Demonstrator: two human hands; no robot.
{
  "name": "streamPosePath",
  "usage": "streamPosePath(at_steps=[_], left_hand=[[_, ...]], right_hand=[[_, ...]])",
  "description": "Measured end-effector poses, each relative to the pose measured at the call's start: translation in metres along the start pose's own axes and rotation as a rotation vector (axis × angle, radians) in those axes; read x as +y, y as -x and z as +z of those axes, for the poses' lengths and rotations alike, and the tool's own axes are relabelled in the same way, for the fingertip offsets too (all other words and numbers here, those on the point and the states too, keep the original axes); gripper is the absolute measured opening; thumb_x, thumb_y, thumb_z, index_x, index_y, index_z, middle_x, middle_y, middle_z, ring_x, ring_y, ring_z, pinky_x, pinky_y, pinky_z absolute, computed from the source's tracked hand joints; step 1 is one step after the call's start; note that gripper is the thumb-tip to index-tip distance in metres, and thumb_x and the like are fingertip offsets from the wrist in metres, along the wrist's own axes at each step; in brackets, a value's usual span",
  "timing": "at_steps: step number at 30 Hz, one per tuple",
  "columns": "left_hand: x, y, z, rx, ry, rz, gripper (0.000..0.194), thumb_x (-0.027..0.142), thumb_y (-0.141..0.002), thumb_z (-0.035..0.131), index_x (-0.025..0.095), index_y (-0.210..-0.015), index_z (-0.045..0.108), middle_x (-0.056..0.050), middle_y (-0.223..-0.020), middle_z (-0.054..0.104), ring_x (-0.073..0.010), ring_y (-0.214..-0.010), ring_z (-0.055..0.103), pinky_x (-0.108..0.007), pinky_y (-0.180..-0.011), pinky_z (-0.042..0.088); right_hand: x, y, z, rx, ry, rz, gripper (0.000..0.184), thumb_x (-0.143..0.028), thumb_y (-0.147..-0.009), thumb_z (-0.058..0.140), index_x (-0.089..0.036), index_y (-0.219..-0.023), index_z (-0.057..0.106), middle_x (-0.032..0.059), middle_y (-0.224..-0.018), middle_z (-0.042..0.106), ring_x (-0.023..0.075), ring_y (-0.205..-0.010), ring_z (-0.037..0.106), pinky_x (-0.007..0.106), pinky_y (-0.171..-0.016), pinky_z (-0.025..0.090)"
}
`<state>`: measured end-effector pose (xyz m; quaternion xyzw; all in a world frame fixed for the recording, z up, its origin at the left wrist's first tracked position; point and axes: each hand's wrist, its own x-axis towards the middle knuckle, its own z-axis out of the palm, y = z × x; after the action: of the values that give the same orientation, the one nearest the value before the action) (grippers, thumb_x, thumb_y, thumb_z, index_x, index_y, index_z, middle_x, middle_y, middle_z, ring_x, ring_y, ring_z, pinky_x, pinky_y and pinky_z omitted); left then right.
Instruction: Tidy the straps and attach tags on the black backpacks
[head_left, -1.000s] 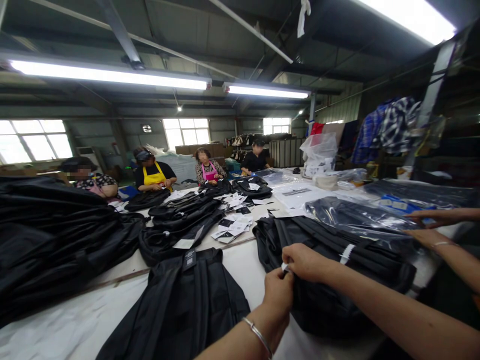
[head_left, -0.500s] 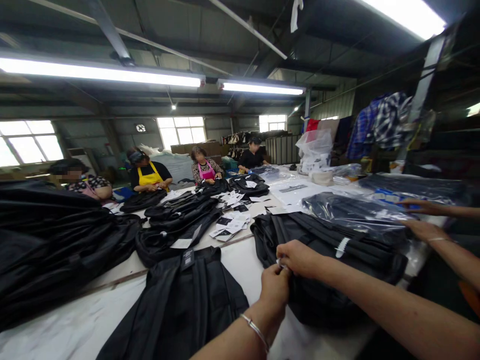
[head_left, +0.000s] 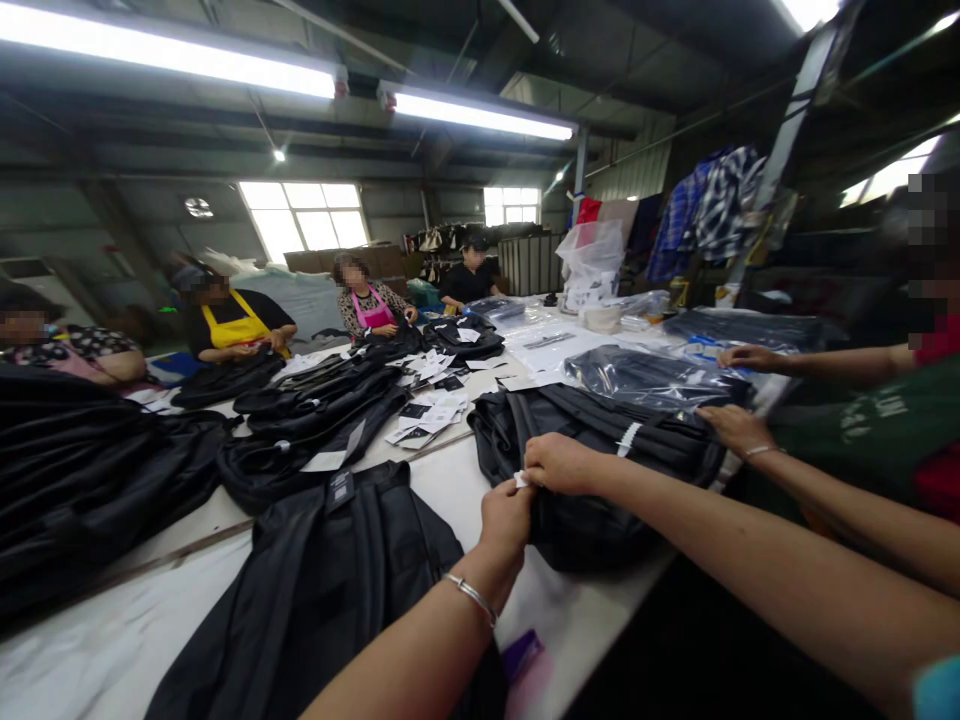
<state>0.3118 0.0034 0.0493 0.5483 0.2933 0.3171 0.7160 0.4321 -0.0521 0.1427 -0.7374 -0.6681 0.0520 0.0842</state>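
My left hand (head_left: 505,518), with a silver bangle at its wrist, is closed in a pinch on a small white tag (head_left: 520,480). Against it, my right hand (head_left: 564,464) is closed too, its fingertips meeting the same tag. Both are at the near left edge of a black backpack (head_left: 585,530), which lies with a white strip on its straps. What exactly is between the right fingers is hidden. Left of my forearm lies another black backpack (head_left: 360,580), straps up, with a dark hang tag (head_left: 340,490) at its top.
Several black bags (head_left: 322,420) and loose printed cards (head_left: 427,415) cover the middle of the white table (head_left: 442,490). At right, a co-worker's hands (head_left: 739,430) touch a plastic-wrapped bag (head_left: 637,375). Other people (head_left: 240,325) sit along the far side. Something purple (head_left: 521,655) lies near my left forearm.
The view has turned right, so more of the co-worker at the right shows. My hands stay together at the backpack's edge, and the white tag between them is now plainer to see.
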Motion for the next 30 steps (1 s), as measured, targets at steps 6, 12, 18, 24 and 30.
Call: streamPosePath(at_steps=[6,12,18,24,30], left_hand=[[0.0,-0.003,-0.003,0.004,-0.118,0.045,0.025,0.033,-0.067,0.07,0.009,-0.073,0.075,-0.006,-0.067,0.067,-0.0165,-0.063,0.054,-0.026,-0.057,0.039],[0.005,0.003,-0.002,0.001,-0.225,0.118,0.015,0.028,-0.072,0.065,0.016,-0.068,0.074,-0.004,-0.064,0.066,-0.0169,-0.062,0.051,-0.029,-0.059,0.038],[0.01,0.005,0.006,0.027,-0.324,0.168,0.019,0.022,-0.072,0.06,0.014,-0.056,0.065,-0.003,-0.057,0.06,-0.0146,-0.06,0.046,-0.027,-0.057,0.032],[0.014,-0.006,0.003,0.026,-0.234,0.036,0.023,0.021,-0.064,0.067,0.015,-0.046,0.055,0.001,-0.047,0.046,-0.0103,-0.05,0.037,-0.025,-0.049,0.024],[0.023,-0.011,-0.001,0.05,-0.008,-0.082,0.019,0.025,-0.064,0.069,0.015,-0.056,0.055,-0.001,-0.056,0.051,-0.0111,-0.053,0.044,-0.023,-0.05,0.035]], right_hand=[[-0.002,-0.017,-0.004,-0.022,0.019,-0.049,0.023,-0.022,-0.074,0.065,-0.022,-0.095,0.075,0.0056,-0.097,0.068,0.0202,-0.088,0.064,0.025,-0.072,0.043],[-0.006,-0.025,0.0,-0.03,0.062,-0.149,0.016,-0.013,-0.073,0.06,-0.02,-0.076,0.074,0.0037,-0.088,0.068,0.017,-0.08,0.062,0.025,-0.066,0.042],[-0.016,-0.025,0.008,0.165,0.125,-0.183,0.016,-0.011,-0.08,0.054,-0.015,-0.071,0.067,0.0078,-0.087,0.065,0.02,-0.087,0.058,0.029,-0.077,0.044],[-0.006,-0.024,0.008,0.287,-0.199,-0.216,0.016,-0.011,-0.081,0.052,-0.015,-0.073,0.064,0.006,-0.086,0.061,0.0164,-0.08,0.059,0.028,-0.077,0.047],[0.007,0.02,0.002,0.251,-0.322,-0.294,0.06,-0.005,-0.069,0.051,-0.014,-0.128,0.055,0.0121,-0.12,0.061,0.0218,-0.11,0.058,0.037,-0.099,0.045]])
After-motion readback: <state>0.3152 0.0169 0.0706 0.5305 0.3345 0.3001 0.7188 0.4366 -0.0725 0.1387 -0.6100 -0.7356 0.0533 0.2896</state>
